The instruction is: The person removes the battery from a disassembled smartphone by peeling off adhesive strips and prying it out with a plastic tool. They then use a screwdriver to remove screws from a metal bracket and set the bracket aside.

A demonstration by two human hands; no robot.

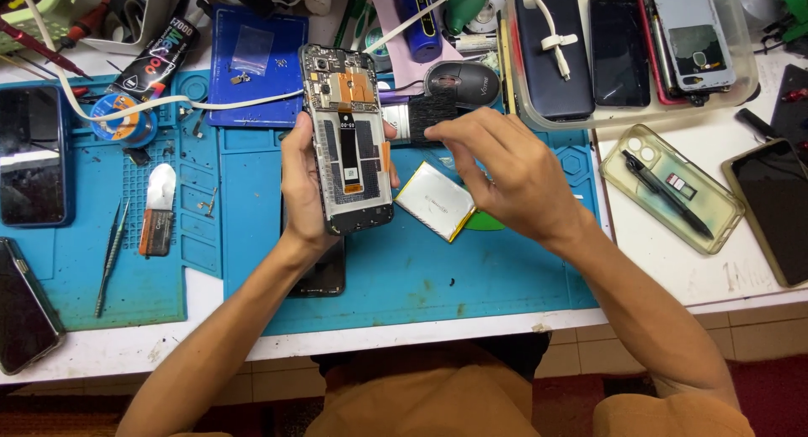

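Left hand (pixel 305 185) wrapped around an opened smartphone (pixel 348 138), back cover off, circuit board and copper-coloured flex showing, held upright over the blue repair mat (pixel 404 277); fingers closed on both long edges. Right hand (pixel 505 180) pinching a black-bristled brush (pixel 429 116), thumb and fingers shut on its pale handle, bristles just beside the phone's right edge near the top. Flat silver battery (pixel 436 200) lying on the mat between the two hands, partly under the right palm. Dark phone (pixel 324 273) face down on the mat beneath the left wrist.

Clear plastic tray (pixel 515 109) at upper right holding several handsets side by side: a dark blue one with a white cable across it, a black one with a glossy screen, a red-edged one and a grey opened frame, the last two overlapping. Translucent yellowish phone case (pixel 673 189) lying open side up on the white table, holding a black pen laid diagonally and a small red-and-white card. White bin (pixel 139 16) at upper left with dark tools inside, contents hard to tell.

Black computer mouse (pixel 461 82) just behind the brush. Tweezers (pixel 111 256) and a solder spool (pixel 118 117) on the mat's left part.
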